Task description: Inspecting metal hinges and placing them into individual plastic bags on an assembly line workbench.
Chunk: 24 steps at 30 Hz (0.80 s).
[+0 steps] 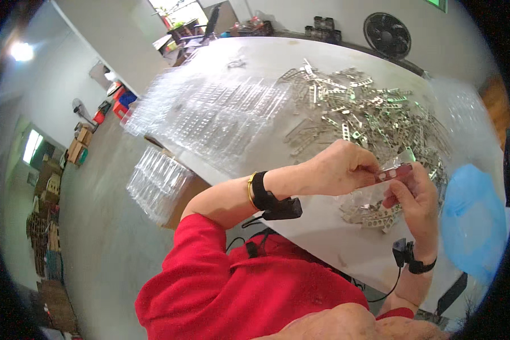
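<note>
In front of me my two hands meet over the near right part of the table. A short flat metal strip with holes [394, 172], reddish where it reflects, lies between them, with some clear plastic film about it. My left hand [345, 164] pinches the strip's left end with closed fingertips. My right hand [416, 195] is closed round the other end, its thumb bent over the front. Just beyond them spreads a big heap of loose perforated metal strips [374, 110]. Several more strips [374, 216] lie on the near side, below my hands.
Clear plastic trays [209, 107] cover the white table's [266, 48] left part. More trays [158, 181] fill a cardboard box [190, 195] by its left edge. A blue plastic bag [475, 218] sits at the right. A black fan [387, 35] stands behind the table.
</note>
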Tool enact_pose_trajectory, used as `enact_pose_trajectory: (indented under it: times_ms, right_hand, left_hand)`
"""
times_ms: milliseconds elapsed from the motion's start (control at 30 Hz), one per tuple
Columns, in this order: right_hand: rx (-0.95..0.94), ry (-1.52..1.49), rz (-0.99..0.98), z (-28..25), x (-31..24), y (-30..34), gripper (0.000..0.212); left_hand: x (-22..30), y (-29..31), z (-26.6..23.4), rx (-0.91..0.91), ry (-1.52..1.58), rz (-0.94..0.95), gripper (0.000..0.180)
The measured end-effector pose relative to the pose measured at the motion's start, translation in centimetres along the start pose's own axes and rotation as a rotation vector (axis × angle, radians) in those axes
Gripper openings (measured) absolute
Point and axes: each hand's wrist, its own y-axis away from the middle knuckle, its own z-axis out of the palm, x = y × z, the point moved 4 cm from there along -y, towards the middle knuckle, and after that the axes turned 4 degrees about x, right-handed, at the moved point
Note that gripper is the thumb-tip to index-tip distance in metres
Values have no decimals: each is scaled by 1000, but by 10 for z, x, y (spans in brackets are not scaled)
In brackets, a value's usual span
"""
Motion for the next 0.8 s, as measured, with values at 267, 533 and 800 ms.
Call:
enact_pose_trajectory:
  times_ms: [267,533,800]
  right_hand:
    - [72,-10,-77,-10,7,5,5]
    - [160,18,-125,-24,-2,7,4]
    - [177,66,-62,-13,8,4,2]
  left_hand:
    - [-9,12,-50,122,-47,121,16]
    - [-153,79,-295,706,-488,-361,27]
    - [-226,211,-429,932,-1123,-873,27]
